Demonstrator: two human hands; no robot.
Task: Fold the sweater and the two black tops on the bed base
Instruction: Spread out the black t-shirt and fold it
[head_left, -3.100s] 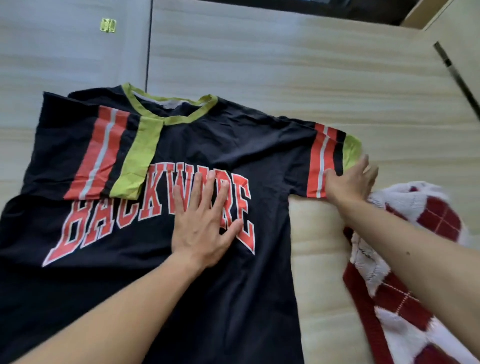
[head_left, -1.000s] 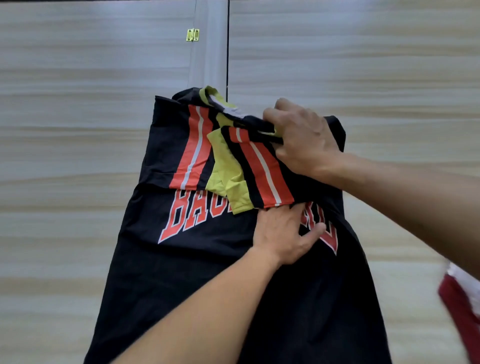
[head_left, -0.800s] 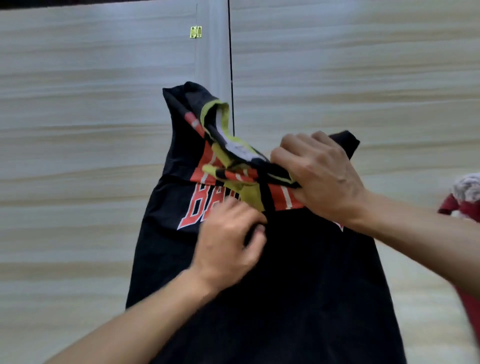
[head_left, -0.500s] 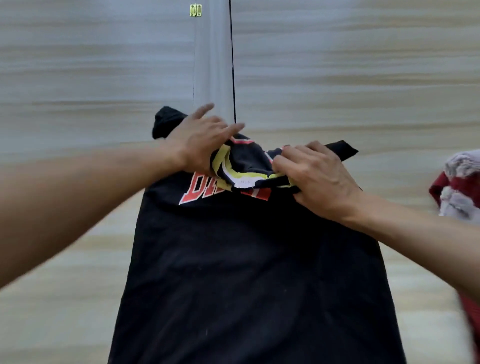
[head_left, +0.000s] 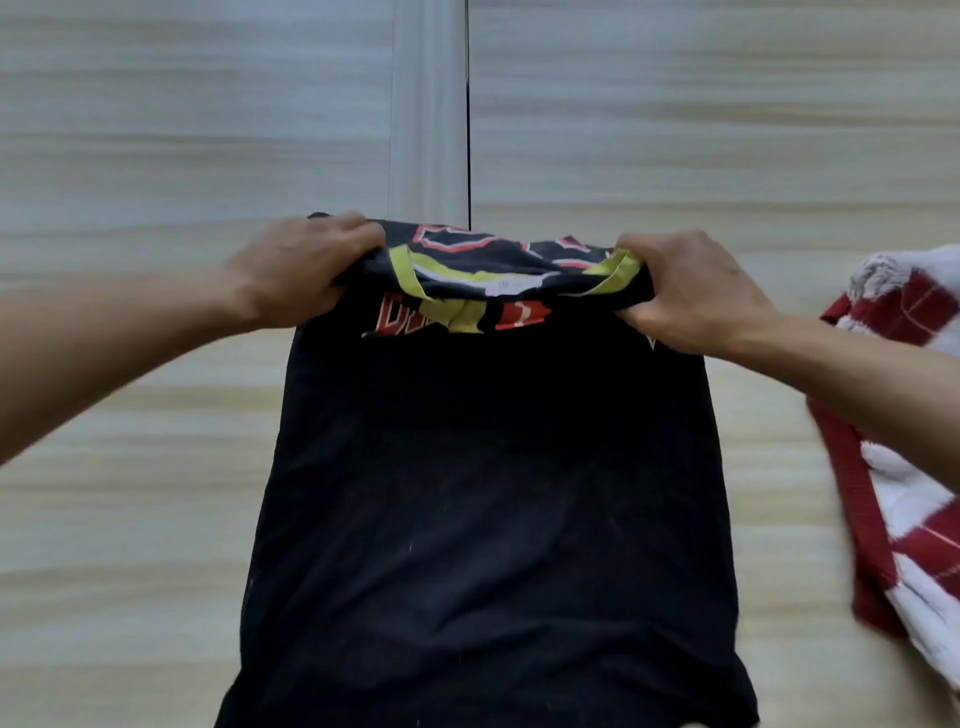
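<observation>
A black top (head_left: 488, 509) with red lettering and yellow-green trim lies lengthwise on the pale wooden bed base (head_left: 130, 467), its sleeves folded in. My left hand (head_left: 301, 270) grips the top's far left corner, and my right hand (head_left: 691, 291) grips the far right corner. Between them the collar end is lifted and turned over toward me, showing the yellow neckline and white label. The red and white knitted sweater (head_left: 904, 467) lies bunched at the right edge, partly behind my right forearm. A second black top is not visible.
A pale raised strip with a dark gap (head_left: 431, 114) runs away from me down the middle of the bed base, beyond the top. Bare wood boards lie to the left of the top and between the top and the sweater.
Both sleeves were folded inward. My hands then moved apart to the two far corners, and the collar end is now lifted and rolled toward me over the lettering.
</observation>
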